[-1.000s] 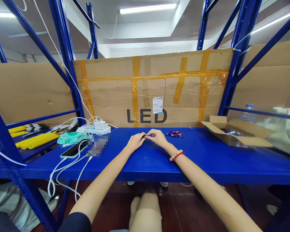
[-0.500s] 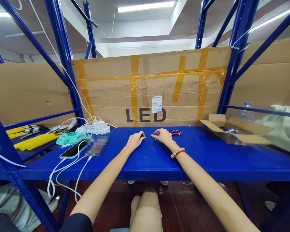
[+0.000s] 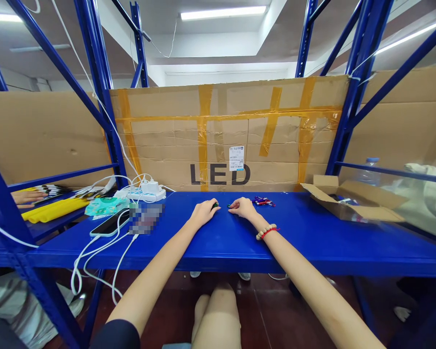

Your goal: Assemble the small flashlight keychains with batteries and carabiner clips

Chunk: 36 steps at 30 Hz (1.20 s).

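Observation:
My left hand (image 3: 204, 213) rests over the blue tabletop, its thumb and fingers closed on a small dark green piece (image 3: 215, 205). Facing it across a short gap, my right hand (image 3: 242, 208) pinches a small green, shiny piece (image 3: 229, 206) at its fingertips. Both pieces are too small and too covered by fingers to name. Just behind my right hand lies a little pile of shiny red and purple pieces (image 3: 264, 201). A beaded bracelet (image 3: 266, 231) and a red cord circle my right wrist.
An open cardboard box (image 3: 366, 212) stands at the right. At the left are a phone (image 3: 111, 224), a white power strip (image 3: 150, 191) with cables, and a teal packet (image 3: 107, 207). Yellow rolls (image 3: 58, 211) lie beyond a blue post; another person's hand (image 3: 29, 196) is there. A cardboard wall (image 3: 167, 140) closes the back.
Green now shows at my right fingertips, which have turned slightly. My left hand stays nearly in place on its piece. Another person's hand has come in over the yellow rolls at left.

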Available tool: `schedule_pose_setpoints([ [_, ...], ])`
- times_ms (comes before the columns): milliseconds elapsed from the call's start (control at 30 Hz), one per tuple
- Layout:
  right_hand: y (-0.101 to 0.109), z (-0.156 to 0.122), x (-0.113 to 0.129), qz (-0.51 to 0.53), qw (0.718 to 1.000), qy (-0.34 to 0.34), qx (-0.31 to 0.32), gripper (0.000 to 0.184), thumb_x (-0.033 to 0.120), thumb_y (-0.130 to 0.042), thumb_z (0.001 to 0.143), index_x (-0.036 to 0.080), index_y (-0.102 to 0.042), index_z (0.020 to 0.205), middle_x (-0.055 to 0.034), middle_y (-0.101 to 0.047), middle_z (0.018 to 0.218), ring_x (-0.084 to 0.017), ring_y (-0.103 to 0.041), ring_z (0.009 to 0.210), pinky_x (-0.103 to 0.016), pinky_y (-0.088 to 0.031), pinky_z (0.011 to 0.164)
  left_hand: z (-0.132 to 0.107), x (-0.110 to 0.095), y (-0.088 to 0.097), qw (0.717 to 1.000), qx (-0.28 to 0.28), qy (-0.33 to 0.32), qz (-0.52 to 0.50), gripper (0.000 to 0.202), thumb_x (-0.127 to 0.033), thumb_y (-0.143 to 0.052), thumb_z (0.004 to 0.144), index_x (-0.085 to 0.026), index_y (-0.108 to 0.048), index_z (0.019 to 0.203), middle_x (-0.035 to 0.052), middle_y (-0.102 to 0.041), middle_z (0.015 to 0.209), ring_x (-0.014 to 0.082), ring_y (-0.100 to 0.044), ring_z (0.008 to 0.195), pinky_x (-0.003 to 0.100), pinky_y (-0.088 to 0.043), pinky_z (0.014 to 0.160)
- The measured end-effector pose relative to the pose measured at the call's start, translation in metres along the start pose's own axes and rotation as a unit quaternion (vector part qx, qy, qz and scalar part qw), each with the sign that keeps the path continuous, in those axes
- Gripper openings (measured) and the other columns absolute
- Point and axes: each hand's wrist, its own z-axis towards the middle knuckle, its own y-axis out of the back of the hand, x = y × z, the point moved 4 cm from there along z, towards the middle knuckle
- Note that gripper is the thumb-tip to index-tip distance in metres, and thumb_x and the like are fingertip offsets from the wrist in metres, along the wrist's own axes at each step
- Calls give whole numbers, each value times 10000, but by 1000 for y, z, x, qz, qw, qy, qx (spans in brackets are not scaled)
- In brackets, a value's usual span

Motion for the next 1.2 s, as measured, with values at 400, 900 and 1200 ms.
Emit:
schedule_pose_setpoints([
  [400,-9,7,-9,95,992,58,-52,252,136,-718,612,165,-690,861,-45,-694,780,-146,-645,703,-233,-511,652,0,-10,-6,991,63,-77,86,220,-328,-355,921,-192,-493,1026,76,-619,1061,188,-576,993,270,-449,793],
  [900,10,3,8,221,958,133,-128,250,42,-686,589,122,-680,826,-72,-703,794,-160,-658,709,-276,-542,702,-12,-31,12,993,66,44,85,284,-354,-279,931,-199,-493,1035,91,-648,1020,231,-603,968,317,-471,722],
  [1200,17,-4,32,207,950,140,-188,179,144,-533,775,156,-692,857,-71,-707,902,-174,-661,818,-292,-509,793,-19,-14,18,996,69,49,-29,243,-372,-358,900,-233,-543,975,39,-656,1018,214,-607,953,296,-469,735],
])
